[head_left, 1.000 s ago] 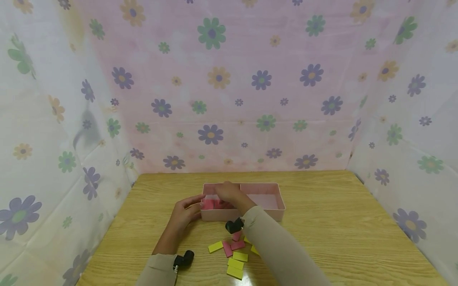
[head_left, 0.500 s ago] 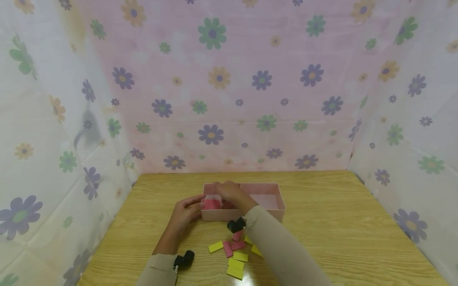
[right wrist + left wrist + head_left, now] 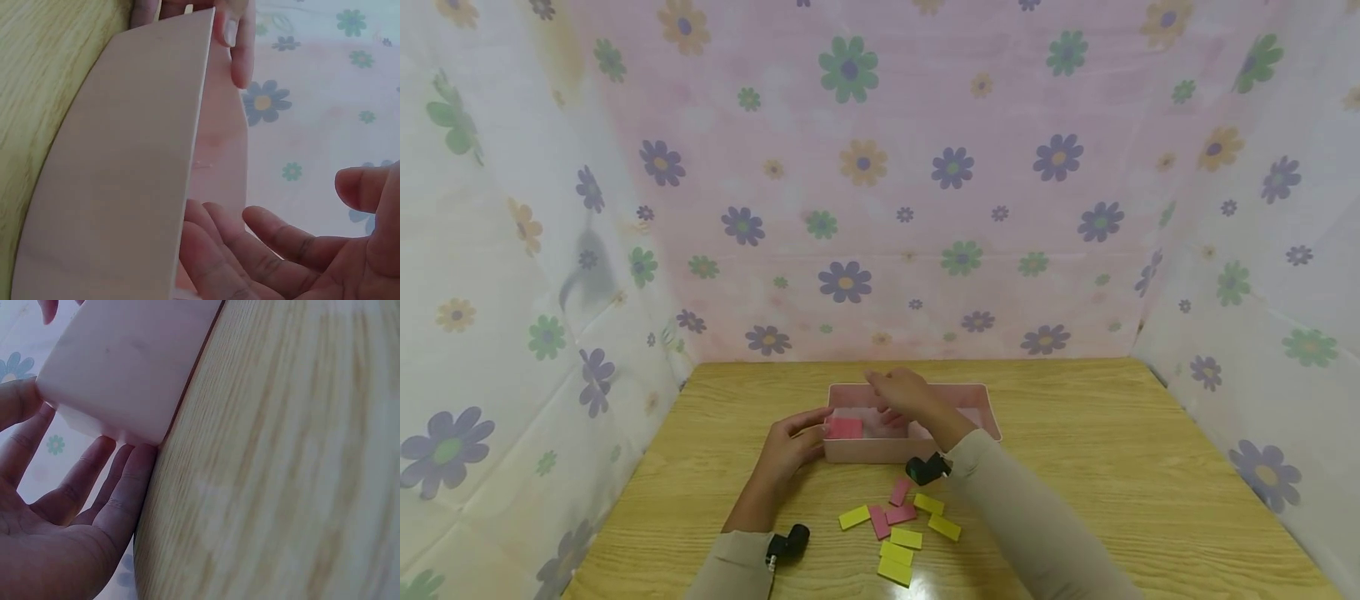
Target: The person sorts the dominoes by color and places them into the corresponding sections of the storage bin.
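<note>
My left hand grips the left end of a pale pink box; in the left wrist view its fingertips press on the end wall, and in the right wrist view fingers hook over the rim. Pink blocks lie side by side in the box's left compartment, against the near wall. Over the middle of the box hovers my right hand, its fingers loosely bent and dipping inside with nothing seen between them. The right hand and wrist hide most of the box's divider.
On the wooden table, in front of the box, lie several yellow blocks and 3 pink blocks in a loose cluster. Flowered cloth hangs behind and on both sides.
The pink blocks in the box closed the gap between them. My right hand then drew back from them, up and to the right, uncovering yellow blocks on the table. The left hand stayed.
</note>
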`<state>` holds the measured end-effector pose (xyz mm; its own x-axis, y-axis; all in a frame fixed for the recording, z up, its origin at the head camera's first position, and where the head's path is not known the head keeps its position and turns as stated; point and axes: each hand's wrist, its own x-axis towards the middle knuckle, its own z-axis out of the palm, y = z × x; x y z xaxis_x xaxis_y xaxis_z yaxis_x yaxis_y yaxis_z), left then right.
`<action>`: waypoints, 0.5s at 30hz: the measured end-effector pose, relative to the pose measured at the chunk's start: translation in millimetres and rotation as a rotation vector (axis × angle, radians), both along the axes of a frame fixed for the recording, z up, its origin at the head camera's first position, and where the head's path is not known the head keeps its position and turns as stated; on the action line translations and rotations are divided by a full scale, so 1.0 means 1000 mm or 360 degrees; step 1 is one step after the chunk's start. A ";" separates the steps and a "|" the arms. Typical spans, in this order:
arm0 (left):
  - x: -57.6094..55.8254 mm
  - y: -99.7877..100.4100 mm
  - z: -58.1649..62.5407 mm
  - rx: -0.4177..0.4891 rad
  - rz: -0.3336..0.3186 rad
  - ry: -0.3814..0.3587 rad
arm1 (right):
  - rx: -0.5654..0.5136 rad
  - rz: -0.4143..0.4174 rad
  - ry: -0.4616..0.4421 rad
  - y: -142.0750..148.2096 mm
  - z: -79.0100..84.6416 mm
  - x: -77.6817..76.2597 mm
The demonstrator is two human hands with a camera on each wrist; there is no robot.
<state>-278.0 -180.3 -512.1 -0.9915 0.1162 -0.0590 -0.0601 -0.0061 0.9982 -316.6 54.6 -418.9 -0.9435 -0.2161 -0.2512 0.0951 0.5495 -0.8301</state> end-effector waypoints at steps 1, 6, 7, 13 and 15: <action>0.000 0.000 0.000 -0.0001 0.0003 0.0000 | -0.0012 0.0008 0.0014 0.002 0.000 0.001; 0.001 0.001 0.003 0.0000 0.0014 0.0005 | -0.0140 0.0026 0.0036 0.014 0.001 0.009; 0.002 0.002 0.003 0.0003 0.0014 0.0007 | -0.0163 0.0033 0.0042 0.016 0.002 0.011; 0.002 0.003 0.003 0.0001 0.0012 0.0024 | -0.0230 0.0034 0.0070 0.030 0.001 0.021; 0.003 0.003 0.003 0.0000 0.0021 0.0022 | -0.0237 0.0039 0.0089 0.034 0.001 0.025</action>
